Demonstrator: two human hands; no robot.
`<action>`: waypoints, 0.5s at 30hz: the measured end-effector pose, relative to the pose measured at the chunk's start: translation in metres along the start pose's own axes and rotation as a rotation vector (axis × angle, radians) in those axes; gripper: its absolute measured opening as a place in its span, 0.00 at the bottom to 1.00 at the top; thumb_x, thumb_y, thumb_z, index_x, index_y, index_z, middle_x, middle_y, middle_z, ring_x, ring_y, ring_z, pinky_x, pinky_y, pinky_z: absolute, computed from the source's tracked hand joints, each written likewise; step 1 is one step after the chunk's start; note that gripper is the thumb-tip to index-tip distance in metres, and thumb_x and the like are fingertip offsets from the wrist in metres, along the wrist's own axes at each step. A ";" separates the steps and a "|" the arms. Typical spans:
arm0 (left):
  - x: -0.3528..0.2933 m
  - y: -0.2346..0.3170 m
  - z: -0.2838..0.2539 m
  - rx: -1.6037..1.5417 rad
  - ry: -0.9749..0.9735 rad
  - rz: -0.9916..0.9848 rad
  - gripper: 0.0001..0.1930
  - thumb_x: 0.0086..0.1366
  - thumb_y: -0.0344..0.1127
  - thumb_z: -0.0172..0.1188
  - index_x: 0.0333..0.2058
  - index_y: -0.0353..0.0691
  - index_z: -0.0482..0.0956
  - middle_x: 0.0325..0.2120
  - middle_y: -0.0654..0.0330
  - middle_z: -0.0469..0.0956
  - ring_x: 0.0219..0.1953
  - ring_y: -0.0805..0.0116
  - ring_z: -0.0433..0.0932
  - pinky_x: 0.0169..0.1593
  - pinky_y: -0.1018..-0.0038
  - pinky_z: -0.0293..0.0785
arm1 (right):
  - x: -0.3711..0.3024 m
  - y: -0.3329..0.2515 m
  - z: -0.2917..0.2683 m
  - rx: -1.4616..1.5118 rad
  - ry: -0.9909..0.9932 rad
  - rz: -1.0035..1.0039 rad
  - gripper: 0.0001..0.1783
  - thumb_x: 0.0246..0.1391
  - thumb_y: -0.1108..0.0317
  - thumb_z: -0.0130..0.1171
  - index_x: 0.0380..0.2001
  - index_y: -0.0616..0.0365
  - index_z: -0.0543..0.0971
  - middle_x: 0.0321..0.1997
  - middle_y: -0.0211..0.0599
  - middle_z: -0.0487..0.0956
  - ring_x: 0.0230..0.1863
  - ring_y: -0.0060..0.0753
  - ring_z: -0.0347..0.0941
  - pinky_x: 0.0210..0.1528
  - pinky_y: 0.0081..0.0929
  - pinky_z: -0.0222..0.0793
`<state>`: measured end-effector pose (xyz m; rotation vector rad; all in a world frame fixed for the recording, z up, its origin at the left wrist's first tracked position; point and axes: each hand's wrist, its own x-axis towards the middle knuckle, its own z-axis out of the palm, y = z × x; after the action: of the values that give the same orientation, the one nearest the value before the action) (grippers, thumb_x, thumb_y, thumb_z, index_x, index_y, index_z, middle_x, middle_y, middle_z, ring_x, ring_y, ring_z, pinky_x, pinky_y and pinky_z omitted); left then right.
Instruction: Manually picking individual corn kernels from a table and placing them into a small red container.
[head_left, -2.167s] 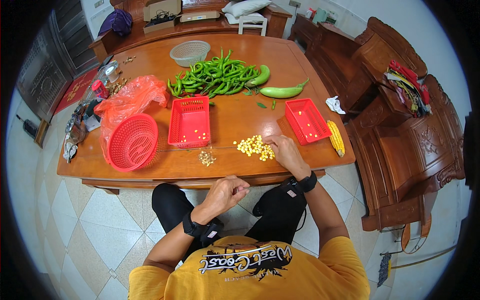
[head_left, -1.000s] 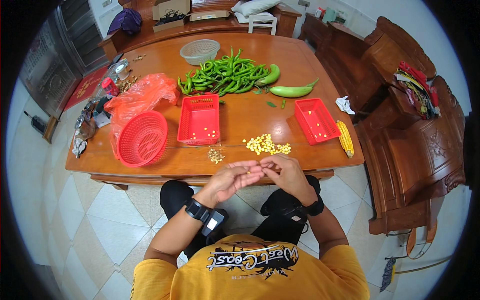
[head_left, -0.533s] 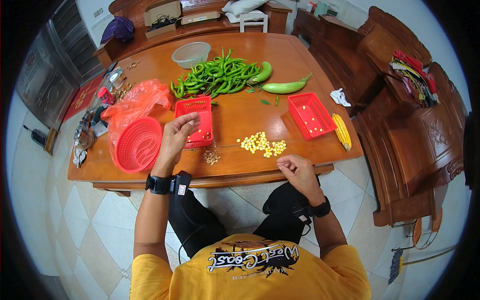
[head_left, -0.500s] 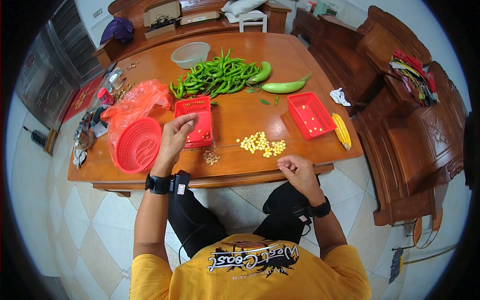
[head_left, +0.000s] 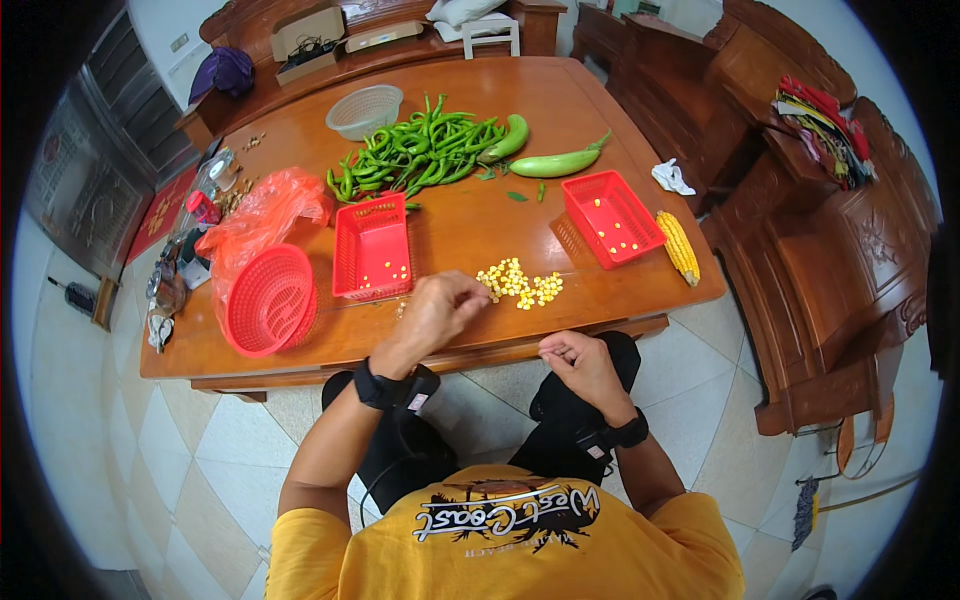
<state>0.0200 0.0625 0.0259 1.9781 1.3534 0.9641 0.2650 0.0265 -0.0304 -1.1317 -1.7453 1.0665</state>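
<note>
A loose pile of yellow corn kernels [head_left: 520,283] lay spread flat on the wooden table, just left of the frame's centre, its left end close to the fingertips there. To its upper left sat a red rectangular slotted basket [head_left: 372,246], upright, with a few kernels scattered on its floor. A second red basket [head_left: 610,217], likewise holding a few kernels, stood at centre right, angled.

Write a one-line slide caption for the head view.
Left hand reaches toward loose corn kernels beside a red tray on a wooden table.
</note>
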 end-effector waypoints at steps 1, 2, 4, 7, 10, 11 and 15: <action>0.002 0.001 0.006 0.053 -0.038 0.027 0.05 0.53 0.24 0.62 0.31 0.31 0.81 0.27 0.53 0.80 0.28 0.66 0.79 0.32 0.73 0.74 | -0.001 0.000 0.002 0.017 -0.015 0.012 0.07 0.49 0.77 0.60 0.34 0.64 0.79 0.28 0.34 0.80 0.25 0.14 0.72 0.29 0.13 0.69; 0.003 -0.007 0.015 0.081 -0.037 0.059 0.06 0.53 0.25 0.63 0.31 0.31 0.81 0.27 0.50 0.79 0.28 0.61 0.79 0.31 0.71 0.74 | -0.002 0.000 0.004 0.034 -0.030 0.023 0.07 0.49 0.77 0.60 0.34 0.64 0.78 0.29 0.34 0.80 0.25 0.13 0.72 0.29 0.13 0.69; 0.008 -0.010 0.026 0.168 -0.028 0.046 0.06 0.52 0.25 0.63 0.31 0.32 0.81 0.28 0.47 0.79 0.29 0.57 0.79 0.32 0.69 0.75 | -0.005 -0.001 0.005 0.037 -0.036 0.035 0.07 0.50 0.77 0.60 0.35 0.65 0.78 0.29 0.33 0.80 0.26 0.13 0.73 0.30 0.13 0.69; 0.011 -0.015 0.034 0.182 -0.002 0.031 0.06 0.52 0.27 0.64 0.30 0.32 0.80 0.27 0.46 0.78 0.28 0.53 0.78 0.32 0.67 0.74 | -0.010 0.002 0.008 0.131 -0.089 0.090 0.07 0.52 0.77 0.58 0.35 0.66 0.78 0.30 0.31 0.80 0.30 0.13 0.74 0.34 0.13 0.70; 0.012 -0.020 0.039 0.258 0.003 0.071 0.06 0.51 0.27 0.63 0.29 0.32 0.80 0.26 0.46 0.77 0.28 0.51 0.78 0.32 0.65 0.74 | -0.014 0.007 0.010 0.149 -0.104 0.115 0.08 0.52 0.76 0.58 0.36 0.67 0.77 0.31 0.37 0.81 0.32 0.18 0.76 0.35 0.17 0.72; 0.012 -0.023 0.041 0.259 0.000 0.071 0.06 0.51 0.27 0.63 0.29 0.32 0.80 0.26 0.46 0.77 0.28 0.51 0.78 0.32 0.65 0.74 | -0.014 0.007 0.010 0.151 -0.102 0.116 0.08 0.52 0.76 0.58 0.36 0.67 0.77 0.31 0.37 0.81 0.32 0.18 0.76 0.35 0.17 0.72; 0.012 -0.027 0.043 0.304 0.041 0.102 0.06 0.51 0.27 0.62 0.28 0.32 0.79 0.26 0.46 0.77 0.27 0.49 0.77 0.32 0.63 0.74 | -0.015 0.011 0.016 0.213 -0.113 0.146 0.08 0.53 0.76 0.58 0.37 0.66 0.77 0.31 0.34 0.80 0.32 0.17 0.75 0.35 0.16 0.71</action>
<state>0.0429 0.0809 -0.0178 2.2826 1.5081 0.8908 0.2579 0.0111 -0.0491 -1.0952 -1.6078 1.3940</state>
